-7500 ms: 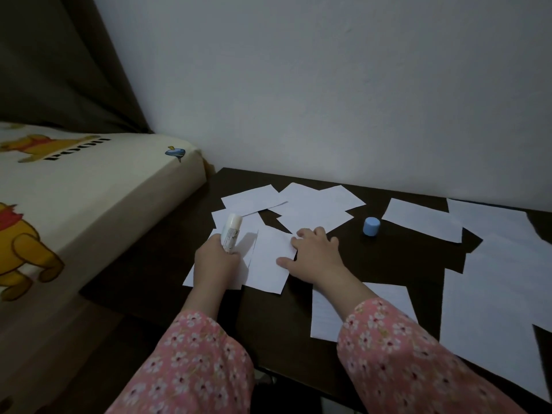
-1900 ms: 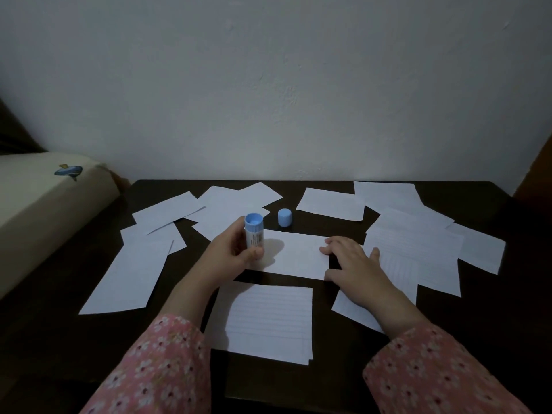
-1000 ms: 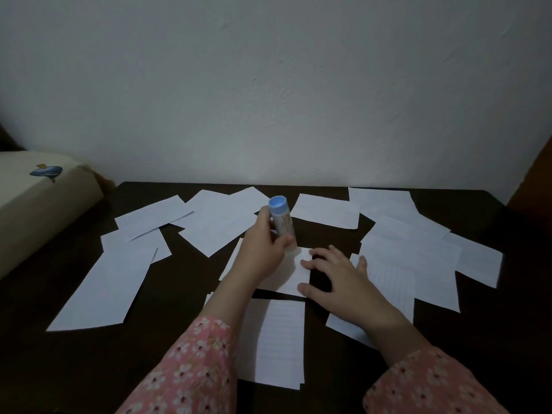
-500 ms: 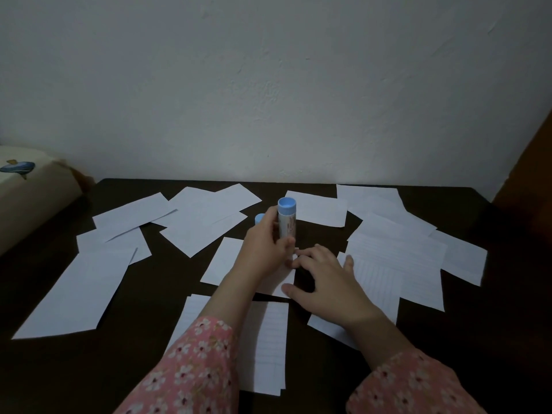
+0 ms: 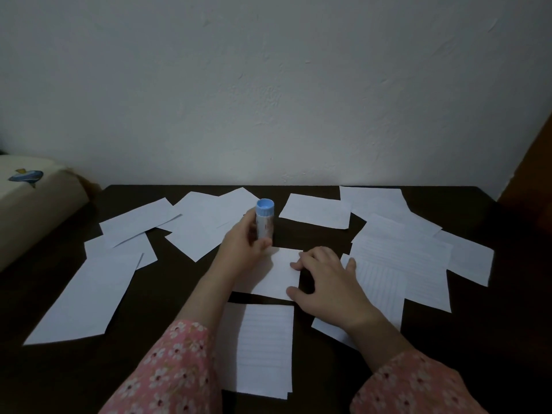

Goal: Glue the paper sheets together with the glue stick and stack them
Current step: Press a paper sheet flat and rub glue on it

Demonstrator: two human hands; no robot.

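Note:
My left hand point(image 5: 242, 249) grips the glue stick point(image 5: 265, 224) upright, blue end up, over the far left part of a small white sheet point(image 5: 274, 279) in the middle of the dark table point(image 5: 173, 282). On the sheet's right edge rests my right hand point(image 5: 328, 285), its fingers loosely bent and its thumb at the near corner. Just in front of that sheet lies a stack of lined sheets point(image 5: 260, 348). I cannot see the glue stick's lower tip or its loose cap.
Several loose white sheets lie scattered: a long one at the left point(image 5: 86, 297), some at the back point(image 5: 315, 210), overlapping lined ones at the right point(image 5: 400, 264). A bed edge point(image 5: 35, 210) borders the table's left side. A white wall stands right behind the table.
The small blue cap, visible beside my left hand half a second ago, is now hidden. Both hands stay on the same middle sheet; the glue stick has shifted slightly left over it.

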